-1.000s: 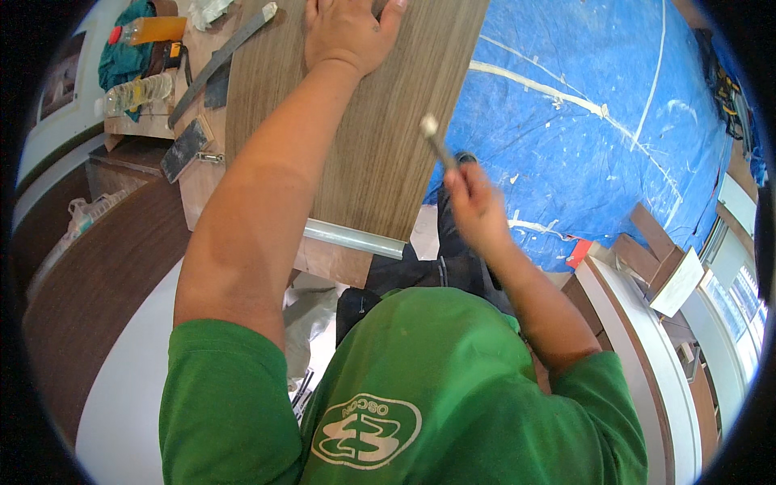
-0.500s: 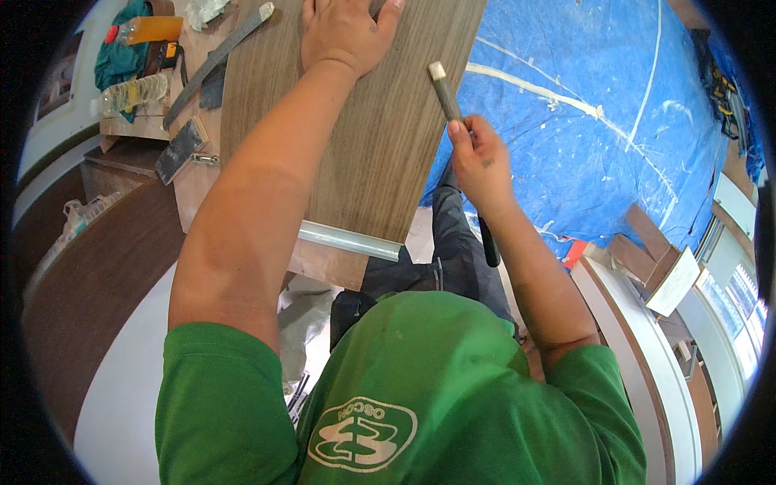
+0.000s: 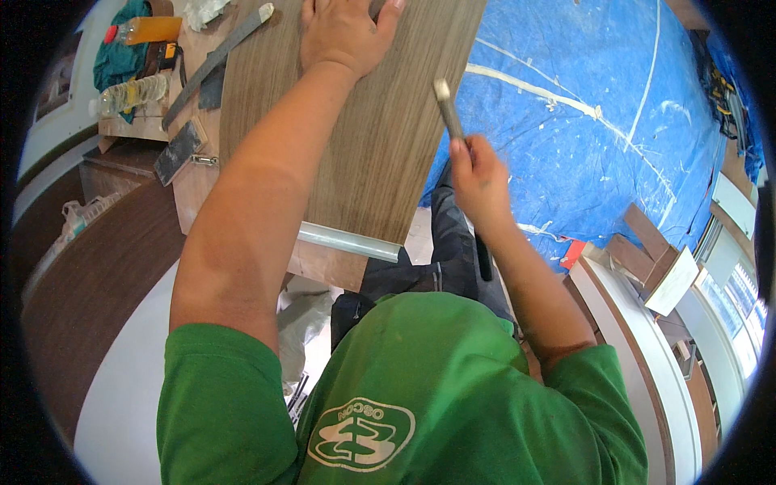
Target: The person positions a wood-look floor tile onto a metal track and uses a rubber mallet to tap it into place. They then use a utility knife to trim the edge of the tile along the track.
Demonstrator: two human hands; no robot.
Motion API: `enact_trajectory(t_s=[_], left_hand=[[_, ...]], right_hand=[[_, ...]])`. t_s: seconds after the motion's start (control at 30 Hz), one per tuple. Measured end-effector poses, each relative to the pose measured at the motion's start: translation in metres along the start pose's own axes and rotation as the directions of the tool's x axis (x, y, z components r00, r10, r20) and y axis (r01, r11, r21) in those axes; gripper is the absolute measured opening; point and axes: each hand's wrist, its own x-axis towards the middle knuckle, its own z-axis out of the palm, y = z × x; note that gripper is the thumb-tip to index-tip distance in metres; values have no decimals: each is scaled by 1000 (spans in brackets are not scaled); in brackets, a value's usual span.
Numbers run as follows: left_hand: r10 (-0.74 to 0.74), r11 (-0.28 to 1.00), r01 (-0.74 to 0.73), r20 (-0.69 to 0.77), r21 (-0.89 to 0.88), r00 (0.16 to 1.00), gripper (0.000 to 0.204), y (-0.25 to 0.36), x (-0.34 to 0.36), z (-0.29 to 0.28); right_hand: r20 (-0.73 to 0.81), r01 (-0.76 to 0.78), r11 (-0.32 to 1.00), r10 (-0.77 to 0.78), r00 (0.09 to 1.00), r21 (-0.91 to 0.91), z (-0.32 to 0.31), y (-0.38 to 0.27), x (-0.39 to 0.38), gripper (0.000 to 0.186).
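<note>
A wood-grain laminate board (image 3: 376, 153) lies lengthwise before me, with a pale metallic strip (image 3: 347, 241) along its near end. My left hand (image 3: 343, 36) rests flat on the board's far part, fingers spread; their tips run past the top of the picture. By the board's right edge, my right hand (image 3: 482, 179) is closed around a file (image 3: 449, 113). The file has a flat grey blade with a whitish tip, and its black handle shows below the wrist. The tip overlaps the board's edge in the picture; whether they touch I cannot tell.
Left of the board are a long grey metal bar (image 3: 214, 65), a bottle of orange liquid (image 3: 149, 30), a clear bottle (image 3: 133, 94) and a dark block (image 3: 180, 151). A blue tarp (image 3: 582, 105) covers the floor at right, with wood offcuts (image 3: 647, 242) beside it.
My right hand and the file have moved slightly nearer to me along the board's right edge, and the hand is a little blurred. My left hand and the board have stayed put.
</note>
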Motion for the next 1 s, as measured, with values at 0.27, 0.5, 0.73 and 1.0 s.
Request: enact_trajectory(t_s=[0.27, 0.5, 0.73, 1.0], left_hand=[[2, 1000, -3, -27, -20, 1000, 71, 2, 1, 1], [3, 1000, -3, -24, -13, 1000, 71, -2, -2, -1], [6, 1000, -6, -4, -25, 1000, 71, 3, 2, 1], [-15, 1000, 15, 15, -23, 1000, 73, -3, 1, 3]], right_hand=[[8, -35, 999, 35, 999, 16, -3, -7, 24, 28], [53, -14, 998, 17, 998, -59, -8, 0, -25, 32], [19, -190, 976, 189, 982, 103, -23, -39, 68, 33], [37, 7, 1000, -7, 999, -18, -11, 14, -11, 28]])
